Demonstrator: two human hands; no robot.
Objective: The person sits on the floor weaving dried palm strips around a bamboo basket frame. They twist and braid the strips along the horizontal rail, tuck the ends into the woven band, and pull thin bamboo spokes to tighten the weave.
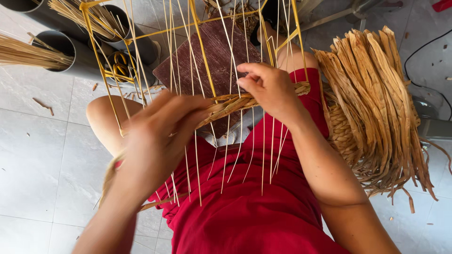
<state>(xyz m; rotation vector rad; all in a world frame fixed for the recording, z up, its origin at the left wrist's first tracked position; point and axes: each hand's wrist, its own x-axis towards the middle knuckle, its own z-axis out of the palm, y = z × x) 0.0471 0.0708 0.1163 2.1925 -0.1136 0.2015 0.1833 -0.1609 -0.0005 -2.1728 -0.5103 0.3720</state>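
Head view: person seated, red garment over lap, looking down at weaving work.
Woven strand: flat twisted straw band runs crosswise through thin upright reeds, just above the lap, between both hands.
Left hand: left hand blurred; fingers curled round the near end of the band. Grip looks closed on it, detail unclear.
Right hand: right hand sharp; fingertips pressed together, pinching the band where it passes the reeds.
Frame: yellow wire frame carries the reeds, which hang loose past the band over the lap.
Behind work: dark reddish board lies beyond the reeds.
Right side: thick bundle of flat dried straw strips, fanned, touching the right forearm; woven part below it.
Left side: grey tubes holding straw stalks, on pale tiled floor.
Texture: band fibrous, matte; reeds smooth, stiff.
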